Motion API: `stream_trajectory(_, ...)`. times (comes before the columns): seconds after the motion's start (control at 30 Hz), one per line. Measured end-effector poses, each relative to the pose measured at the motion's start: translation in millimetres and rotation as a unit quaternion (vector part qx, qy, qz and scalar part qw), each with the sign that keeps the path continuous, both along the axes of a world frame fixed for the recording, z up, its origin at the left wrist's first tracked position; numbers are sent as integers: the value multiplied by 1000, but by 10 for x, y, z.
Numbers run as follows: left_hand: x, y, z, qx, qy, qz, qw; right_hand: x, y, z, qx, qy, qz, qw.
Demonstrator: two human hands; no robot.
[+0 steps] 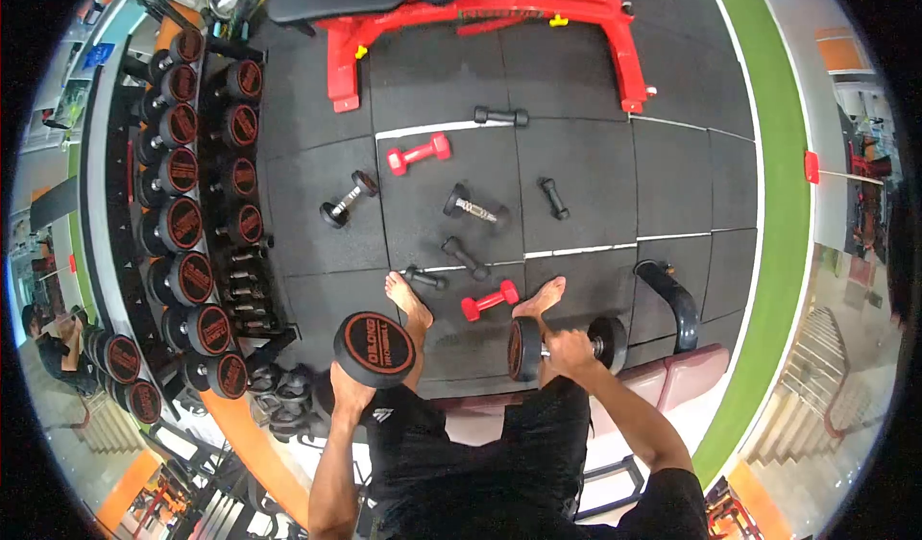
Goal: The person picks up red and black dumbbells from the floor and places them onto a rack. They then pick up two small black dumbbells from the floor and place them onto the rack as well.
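Note:
My left hand [351,392] is wrapped round the handle of a round black dumbbell [375,350], held upright over my thigh so its orange-lettered end faces up; that end hides most of the fingers. In my right hand [572,352] is a second black dumbbell [524,349], lying crosswise over my other leg, with one end on each side of the fist. On the floor between my bare feet lies a red dumbbell [490,301], and a small black dumbbell [425,279] rests beside one foot.
Several more dumbbells lie on the black mat, including a red one [419,154] and a chrome-handled one [349,199]. A dumbbell rack [204,281] stands at the left. A red-framed bench [480,7] is ahead, and a curved black bar [672,295] rises at the right.

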State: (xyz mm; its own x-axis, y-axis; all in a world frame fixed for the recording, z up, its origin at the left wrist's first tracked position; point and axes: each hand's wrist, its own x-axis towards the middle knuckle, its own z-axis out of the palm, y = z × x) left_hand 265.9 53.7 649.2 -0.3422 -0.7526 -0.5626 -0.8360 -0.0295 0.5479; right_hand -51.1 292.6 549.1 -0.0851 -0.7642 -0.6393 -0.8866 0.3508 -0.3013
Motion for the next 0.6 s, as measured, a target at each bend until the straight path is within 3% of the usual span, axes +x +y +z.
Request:
stream_trajectory(0.03,14,-30,-259,-42,-10,-66,997,-45,-18,-276,8,7,4,1000)
stream_trajectory(0.13,14,-81,-899,15,68,-19,997,-173,-30,-1073,66,3,24,998)
stream_trajectory(0.3,-131,-198,-1734,38,3,-90,995,-375,85,-2393,104,-9,17,994)
stream_trajectory(0.37,-147,-166,-2034,44,54,-51,996,-422,184,-2904,-13,125,82,989)
stream_trajectory(0.43,-132,-118,-2281,69,80,-42,994,-474,179,-3201,-6,140,85,986)
stream_trajectory(0.5,-278,-82,-2422,35,62,-52,996,-669,-7,-3474,116,46,26,992)
stream_trajectory(0.6,-484,-42,-2608,27,72,-45,996,-863,46,-4127,163,34,16,986)
